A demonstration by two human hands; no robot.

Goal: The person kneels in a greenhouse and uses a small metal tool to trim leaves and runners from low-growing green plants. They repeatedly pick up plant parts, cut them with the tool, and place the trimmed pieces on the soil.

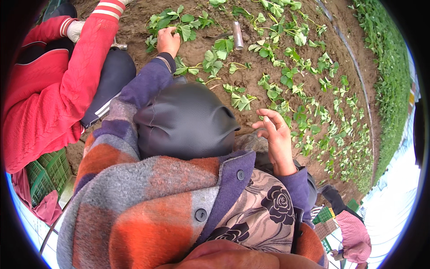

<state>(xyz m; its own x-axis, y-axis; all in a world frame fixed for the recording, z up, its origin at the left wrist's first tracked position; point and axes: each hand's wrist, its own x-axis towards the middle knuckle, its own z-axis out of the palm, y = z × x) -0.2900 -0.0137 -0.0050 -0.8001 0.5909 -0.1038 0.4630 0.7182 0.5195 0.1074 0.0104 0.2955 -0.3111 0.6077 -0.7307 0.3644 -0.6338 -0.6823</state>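
My left hand reaches to a clump of green strawberry-like plants at the top, its fingertips against the leaves; whether they grip a stem is hidden. Raised beside my knee, my right hand has its fingers loosely curled and apart, with nothing visible in it. A short metal tube lies on the brown soil, right of my left hand. Closer to my knee, more small plants lie or stand in the soil; which are rooted cannot be told.
A co-worker in a red sweater crouches close on the left, wearing pale gloves. Green plastic crates stand behind. A thin grey hose runs along the bed, beyond it a dense green row. Another person bends at lower right.
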